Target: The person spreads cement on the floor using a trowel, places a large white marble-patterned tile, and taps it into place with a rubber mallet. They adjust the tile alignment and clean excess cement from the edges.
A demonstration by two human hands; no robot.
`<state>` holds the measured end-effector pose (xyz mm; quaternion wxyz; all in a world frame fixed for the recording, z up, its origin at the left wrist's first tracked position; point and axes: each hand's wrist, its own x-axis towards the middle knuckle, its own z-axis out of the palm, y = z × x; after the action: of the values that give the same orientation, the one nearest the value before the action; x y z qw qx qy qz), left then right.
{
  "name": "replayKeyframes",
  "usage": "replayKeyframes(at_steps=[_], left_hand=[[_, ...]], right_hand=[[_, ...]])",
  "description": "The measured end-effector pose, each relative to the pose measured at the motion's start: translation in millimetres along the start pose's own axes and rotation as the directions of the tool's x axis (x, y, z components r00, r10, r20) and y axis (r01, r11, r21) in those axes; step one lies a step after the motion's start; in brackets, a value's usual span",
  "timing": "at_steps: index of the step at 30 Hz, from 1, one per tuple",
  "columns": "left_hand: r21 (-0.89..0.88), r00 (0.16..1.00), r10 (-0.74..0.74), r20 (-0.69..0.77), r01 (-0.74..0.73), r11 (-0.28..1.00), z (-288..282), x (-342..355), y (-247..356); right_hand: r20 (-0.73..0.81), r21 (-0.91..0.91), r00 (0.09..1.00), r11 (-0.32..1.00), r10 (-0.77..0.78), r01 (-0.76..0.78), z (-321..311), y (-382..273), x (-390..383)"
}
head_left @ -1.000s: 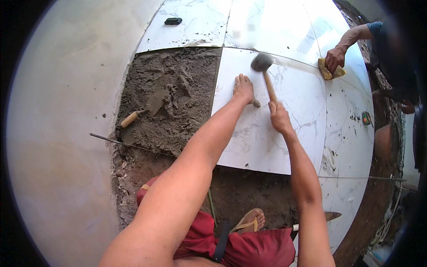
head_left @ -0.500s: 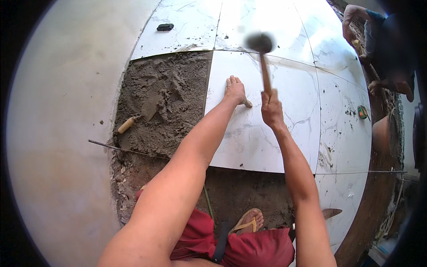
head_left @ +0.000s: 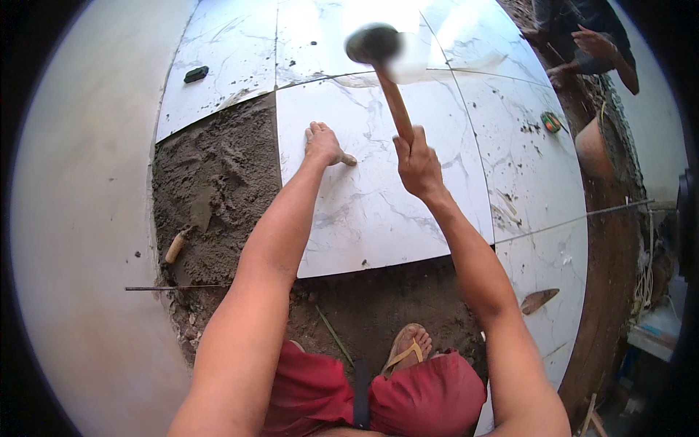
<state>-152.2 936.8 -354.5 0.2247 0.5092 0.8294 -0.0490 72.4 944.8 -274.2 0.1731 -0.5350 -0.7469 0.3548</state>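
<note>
My left hand [head_left: 326,146] is spread open, pressing on a white marble-patterned tile [head_left: 378,226]. My right hand [head_left: 416,162] grips the wooden handle of a mallet [head_left: 373,45], whose blurred dark head is over the tile's far edge. Left of that tile lies rough wet mortar [head_left: 226,153], with a wooden-handled trowel [head_left: 175,247] on it. A thin rod [head_left: 153,288] crosses the mortar's near edge. My sandaled foot [head_left: 404,349] is in the dug strip below.
Laid tiles [head_left: 524,182] border the right and back, bearing a black block [head_left: 196,73], tape measure [head_left: 551,122] and second trowel [head_left: 539,298]. A co-worker [head_left: 597,45] crouches at top right beside a bucket [head_left: 595,149]. Pale concrete [head_left: 80,218] runs along the left.
The view has shifted, moving the scene leftward. The mallet is higher in the picture. The co-worker's hand, earlier on a sponge on the tiles, has pulled back toward the right edge.
</note>
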Motion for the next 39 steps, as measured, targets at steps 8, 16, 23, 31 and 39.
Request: replayKeyframes(at_steps=[8,16,23,31,39], left_hand=[[0.01,0.99,0.133,0.037,-0.133,0.991,-5,12,13],[-0.079,0.965,0.201,0.169,-0.19,0.979,-8,-28,110],[-0.078,0.973,0.151,0.172,-0.14,0.987,-15,-21,100],[-0.053,0.97,0.168,0.178,-0.161,0.986,-10,-21,100],[-0.062,0.973,0.137,0.184,-0.128,0.99,-4,-18,101]], right_hand=[[-0.259,0.204,0.962,0.969,-0.082,0.138,-62,-20,-18],[-0.2,-0.327,0.979,0.941,0.025,-0.091,-64,88,17],[-0.377,0.037,0.926,0.999,0.024,-0.011,-53,65,36],[-0.427,0.213,0.901,0.977,0.079,0.015,-70,63,30],[-0.26,0.258,0.944,0.957,0.201,-0.133,-75,71,-2]])
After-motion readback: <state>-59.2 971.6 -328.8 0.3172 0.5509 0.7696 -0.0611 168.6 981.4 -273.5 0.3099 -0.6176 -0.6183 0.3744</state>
